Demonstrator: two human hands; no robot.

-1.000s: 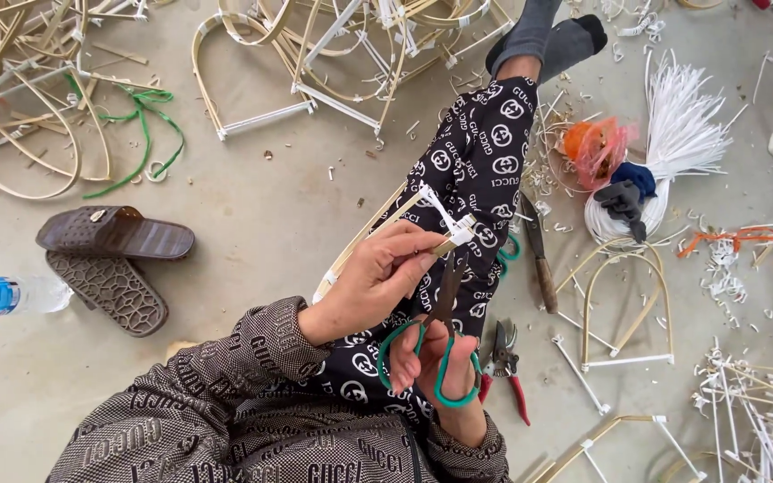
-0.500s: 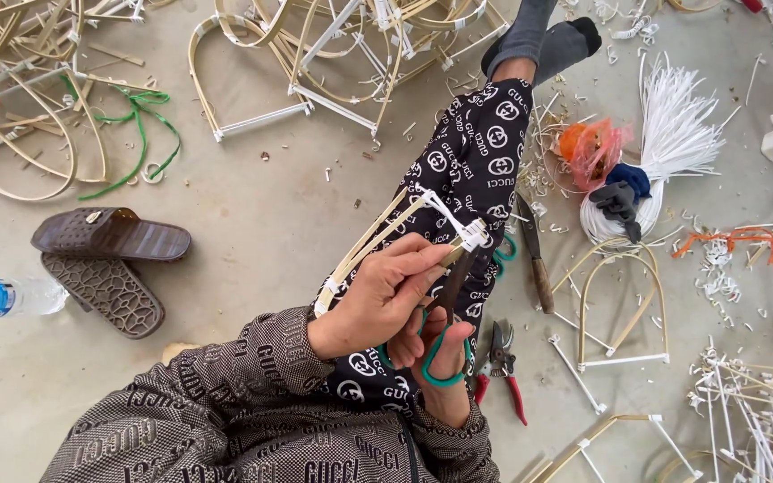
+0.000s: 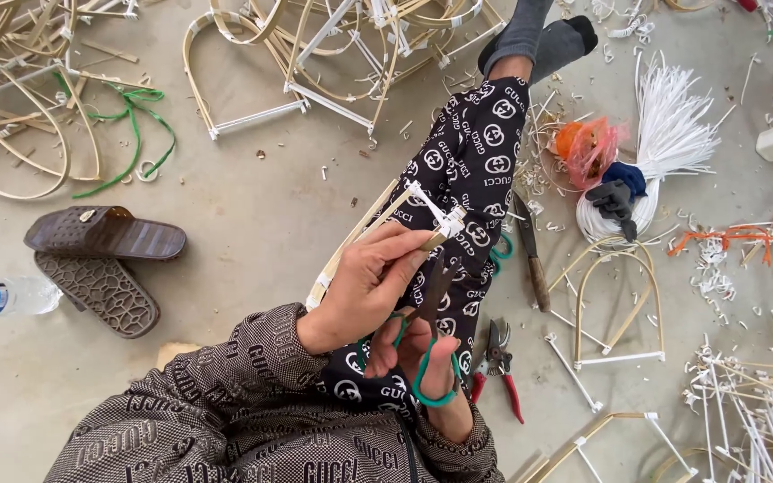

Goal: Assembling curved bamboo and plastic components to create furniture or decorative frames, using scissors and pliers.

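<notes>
Left hand [image 3: 364,286] still pinching bamboo frame [image 3: 351,246], scissors [image 3: 427,344] raised closer, right hand [image 3: 422,358]

The scissors' blades [image 3: 436,286] hide behind the left hand [image 3: 364,286]; the bottle [image 3: 2,297] is cut off.

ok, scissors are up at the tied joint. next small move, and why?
Probably close the scissors on the loose white tie ends at the bamboo frame's joint. The left hand pinches the frame just below that knot, the right hand is in the green handles, and the blades point up at it.
</notes>
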